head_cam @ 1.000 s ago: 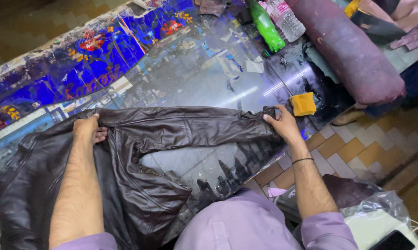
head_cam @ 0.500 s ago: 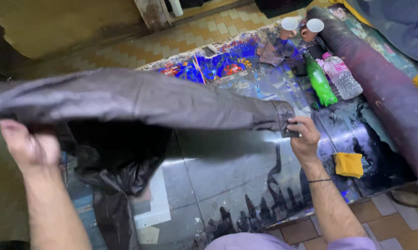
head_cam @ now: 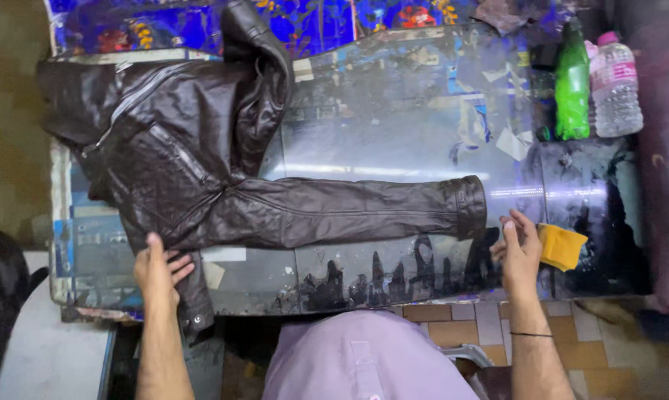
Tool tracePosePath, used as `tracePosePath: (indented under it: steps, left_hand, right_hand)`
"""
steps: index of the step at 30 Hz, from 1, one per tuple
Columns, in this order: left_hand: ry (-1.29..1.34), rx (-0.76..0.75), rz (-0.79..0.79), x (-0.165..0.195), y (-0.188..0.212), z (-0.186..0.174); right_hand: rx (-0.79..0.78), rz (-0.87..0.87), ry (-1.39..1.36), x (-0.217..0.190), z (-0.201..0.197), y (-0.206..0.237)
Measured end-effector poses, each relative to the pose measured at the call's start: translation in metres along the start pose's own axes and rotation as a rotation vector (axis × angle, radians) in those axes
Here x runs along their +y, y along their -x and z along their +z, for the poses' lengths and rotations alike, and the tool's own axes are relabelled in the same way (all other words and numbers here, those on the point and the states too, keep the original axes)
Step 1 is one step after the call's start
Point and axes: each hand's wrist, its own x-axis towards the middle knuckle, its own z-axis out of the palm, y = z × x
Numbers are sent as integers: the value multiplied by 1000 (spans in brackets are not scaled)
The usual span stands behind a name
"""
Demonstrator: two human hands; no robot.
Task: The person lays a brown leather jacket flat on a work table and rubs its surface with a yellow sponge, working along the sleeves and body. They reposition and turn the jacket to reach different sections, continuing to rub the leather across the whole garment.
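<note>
While the dark brown leather jacket (head_cam: 201,170) lies spread across the glass-topped table (head_cam: 393,111), its body ahead of your left fingers and one sleeve (head_cam: 349,211) stretched toward your right, keep it flat and work from the bulk outward. Your left hand (head_cam: 159,270) rests on the hem with the fingers slightly apart and flat, gripping nothing; press evenly there so the leather does not slide off the near edge, where a corner already hangs over. Your right hand (head_cam: 519,255) lies just short of the cuff (head_cam: 469,206), fingers loosely together and open, touching the glass rather than the sleeve. Behind those fingers sits a yellow sponge (head_cam: 562,246), and well beyond them stand a green bottle (head_cam: 572,85) and a clear bottle (head_cam: 616,85); keep the sleeve clear of all three.
</note>
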Motion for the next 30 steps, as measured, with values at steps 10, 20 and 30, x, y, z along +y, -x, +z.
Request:
tracePosePath:
  steps: [10,20,30]
  left_hand:
    - [-30,-190,362,52,4,49]
    - [-137,425,462,-60,91,43]
    - [-840,-789,1185,35,82,199]
  right_hand:
    - [-210,140,-87,-25,43,-46]
    - [119,-438,376,-11,10,-52]
    - [-675,-1167,728,-38,140,51]
